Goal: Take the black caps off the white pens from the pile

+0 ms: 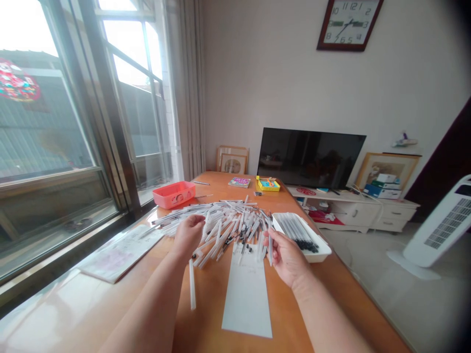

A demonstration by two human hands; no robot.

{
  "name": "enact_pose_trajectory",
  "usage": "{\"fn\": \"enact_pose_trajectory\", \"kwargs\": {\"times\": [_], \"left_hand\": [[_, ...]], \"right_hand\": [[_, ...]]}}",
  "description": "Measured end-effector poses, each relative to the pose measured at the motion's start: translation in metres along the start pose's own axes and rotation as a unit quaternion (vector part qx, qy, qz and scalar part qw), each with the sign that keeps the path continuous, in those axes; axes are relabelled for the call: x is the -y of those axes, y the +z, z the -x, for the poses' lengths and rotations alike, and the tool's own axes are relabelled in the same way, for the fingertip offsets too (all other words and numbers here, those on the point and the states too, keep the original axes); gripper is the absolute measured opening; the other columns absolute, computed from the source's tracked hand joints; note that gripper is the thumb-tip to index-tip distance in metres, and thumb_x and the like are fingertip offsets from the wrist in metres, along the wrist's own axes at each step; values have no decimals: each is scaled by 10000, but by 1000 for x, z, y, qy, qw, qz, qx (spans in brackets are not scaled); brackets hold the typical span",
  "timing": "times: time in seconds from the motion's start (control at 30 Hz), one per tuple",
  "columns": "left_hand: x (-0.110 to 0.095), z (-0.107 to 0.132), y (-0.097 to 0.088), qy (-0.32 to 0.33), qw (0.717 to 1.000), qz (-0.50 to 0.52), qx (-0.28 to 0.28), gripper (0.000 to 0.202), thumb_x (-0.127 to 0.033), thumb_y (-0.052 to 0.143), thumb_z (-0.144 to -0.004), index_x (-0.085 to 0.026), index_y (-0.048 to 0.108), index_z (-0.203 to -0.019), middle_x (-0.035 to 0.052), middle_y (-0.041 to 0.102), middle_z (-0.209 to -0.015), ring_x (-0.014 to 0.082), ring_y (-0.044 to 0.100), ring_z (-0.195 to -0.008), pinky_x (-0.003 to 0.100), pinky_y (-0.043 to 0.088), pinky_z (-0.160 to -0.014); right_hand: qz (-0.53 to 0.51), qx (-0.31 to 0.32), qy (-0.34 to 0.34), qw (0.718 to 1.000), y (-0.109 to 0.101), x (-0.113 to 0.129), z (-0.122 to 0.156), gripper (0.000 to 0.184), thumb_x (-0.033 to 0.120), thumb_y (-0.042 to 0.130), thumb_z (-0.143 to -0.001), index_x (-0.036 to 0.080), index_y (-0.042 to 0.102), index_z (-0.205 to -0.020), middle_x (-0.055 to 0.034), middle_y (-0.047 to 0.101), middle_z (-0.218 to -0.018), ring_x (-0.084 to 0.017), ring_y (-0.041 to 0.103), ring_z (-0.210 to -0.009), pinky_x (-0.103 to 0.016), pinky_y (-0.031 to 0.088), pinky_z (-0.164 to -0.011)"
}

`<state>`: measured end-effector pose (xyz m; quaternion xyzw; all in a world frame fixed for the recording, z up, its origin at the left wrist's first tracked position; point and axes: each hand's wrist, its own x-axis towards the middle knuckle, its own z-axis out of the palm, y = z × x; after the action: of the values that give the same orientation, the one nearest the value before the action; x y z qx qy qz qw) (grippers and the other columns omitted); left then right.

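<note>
My right hand (289, 256) pinches a translucent pen barrel (271, 251), held nearly upright beside the white tray. My left hand (188, 234) is closed at the left front of the pile, its fingertips together; what they hold, if anything, I cannot make out. Between and beyond both hands spreads a loose pile of pen parts (224, 223), mostly pale clear tubes with dark thin pieces among them. In the white tray (319, 256) lie several pens (294, 229) side by side, their black ends toward me. One pale tube (192, 284) lies apart below my left hand.
A white paper strip (247, 299) lies before the pile, with small black parts (249, 249) near its far end. A pink box (174, 194) stands behind left, a yellow box (268, 184) and booklet (239, 182) farther back. At left is a flat pad (117, 257).
</note>
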<state>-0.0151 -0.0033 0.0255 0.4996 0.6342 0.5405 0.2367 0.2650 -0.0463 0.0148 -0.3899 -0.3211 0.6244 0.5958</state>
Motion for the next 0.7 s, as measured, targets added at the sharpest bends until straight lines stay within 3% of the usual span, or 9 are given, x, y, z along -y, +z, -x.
{"fn": "enact_pose_trajectory", "kwargs": {"times": [0.13,0.23,0.4,0.57,0.7], "left_hand": [[12,-11,-10,13,997,-67,-20,251,-266,598,-707,-214,721,-920,73,747,-908,240,657,-844,310,448,-730],[19,-15,-16,12,993,-118,-13,222,-237,620,-658,-238,728,-852,63,737,-837,257,644,-826,332,427,-731],[22,-8,-21,18,982,-182,55,102,-187,649,-551,-246,706,-611,31,649,-582,237,588,-628,352,394,-664],[17,4,-26,8,967,-190,171,140,-128,645,-456,-250,691,-507,13,588,-461,181,512,-472,333,384,-595],[15,5,-29,9,959,-216,185,223,-67,641,-387,-262,689,-484,10,594,-477,179,508,-491,335,383,-616]], "right_hand": [[8,1,-6,1000,-3,-3,-3,336,457,756,-756,147,687,-864,-13,624,-657,-18,345,-414,-138,227,-368],[14,-2,-11,1000,-4,-4,-4,345,469,758,-745,151,686,-859,-13,624,-648,-27,339,-411,-151,221,-360],[17,4,-21,1000,-3,-3,-2,346,474,756,-748,150,688,-850,-10,614,-636,-35,343,-416,-160,231,-359],[10,-2,-16,1000,1,0,2,328,449,773,-736,149,686,-834,-4,610,-606,-38,339,-404,-174,231,-354],[12,-1,-13,1000,1,0,2,336,454,769,-742,146,685,-849,-7,620,-614,-37,343,-397,-176,237,-354]]}}
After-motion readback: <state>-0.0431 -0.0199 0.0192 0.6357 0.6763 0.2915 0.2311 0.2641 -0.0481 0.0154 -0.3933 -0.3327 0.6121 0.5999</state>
